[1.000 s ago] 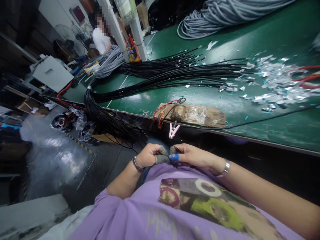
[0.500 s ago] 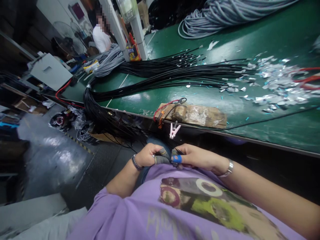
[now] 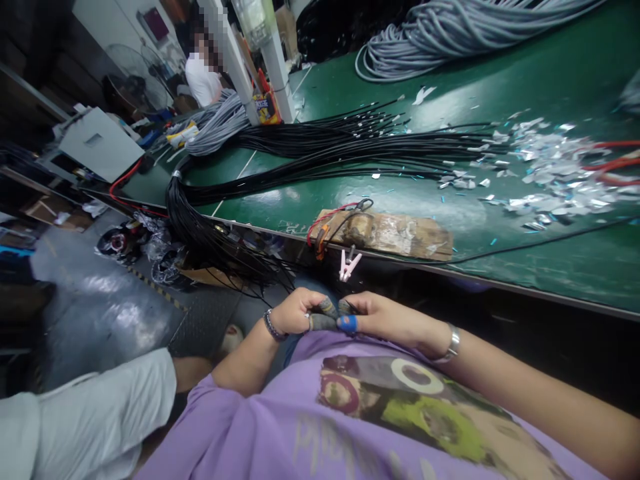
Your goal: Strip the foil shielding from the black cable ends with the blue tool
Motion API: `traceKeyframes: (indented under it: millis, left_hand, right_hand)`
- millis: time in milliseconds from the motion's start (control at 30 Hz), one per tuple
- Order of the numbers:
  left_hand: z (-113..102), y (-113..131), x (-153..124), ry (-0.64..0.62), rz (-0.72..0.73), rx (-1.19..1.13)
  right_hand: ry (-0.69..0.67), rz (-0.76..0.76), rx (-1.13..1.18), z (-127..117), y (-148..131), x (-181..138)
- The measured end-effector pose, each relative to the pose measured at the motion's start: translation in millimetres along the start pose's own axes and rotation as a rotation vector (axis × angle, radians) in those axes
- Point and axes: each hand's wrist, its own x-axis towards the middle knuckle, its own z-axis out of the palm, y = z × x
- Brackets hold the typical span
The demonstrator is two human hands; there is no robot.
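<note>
My left hand is closed in a pinch in front of my waist, grey coverings on its thumb and finger. Fingertip to fingertip with it is my right hand, also pinched, with a blue wrap on one digit and grey on another. A small dark piece seems to show between the fingers, too small and hidden to name. Thick bundles of black cable lie along the green bench, and some strands hang over its edge left of my hands. Just beyond my hands, a pink clip sticks out from a wooden block at the bench edge.
Foil scraps litter the right of the green bench. A grey cable coil lies at the back. A person in light shorts is close on my left; another person is at the far end.
My hands have shifted slightly and stay pinched together. The person in light shorts has come further into view at lower left, a leg and foot now showing.
</note>
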Motion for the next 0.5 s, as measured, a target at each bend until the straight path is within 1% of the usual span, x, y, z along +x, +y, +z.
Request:
traceKeyframes:
  millis: [67,167,200,233,300,367,433,500]
  left_hand:
    - [-1,-1,0,-0.016,-0.008,0.0]
    - [-6,-3,-3,-0.037,0.001,-0.038]
    - [-8,-3,-3,-0.014,0.011,-0.059]
    - [-11,-4,-3,0.034,0.026,-0.079]
    - [-15,-3,0,0.159,0.059,-0.101]
    - [-18,0,6,0.254,0.101,-0.103]
    - [-18,1,13,0.292,0.144,-0.113]
    - [-17,3,20,0.298,0.164,-0.14]
  right_hand:
    - [0.086,-0.012,0.037,2,1,3]
    - [0.34,-0.053,0.133,-2,4,7]
    - [0.403,-0.075,0.179,-4,4,8]
    - [0.435,-0.097,0.222,-6,5,9]
    - [0.431,-0.138,0.268,-11,4,12]
    - [0.4,-0.167,0.255,-13,0,15]
    - [0.388,-0.19,0.227,-14,-5,20]
    - [0.385,-0.209,0.23,-14,-9,23]
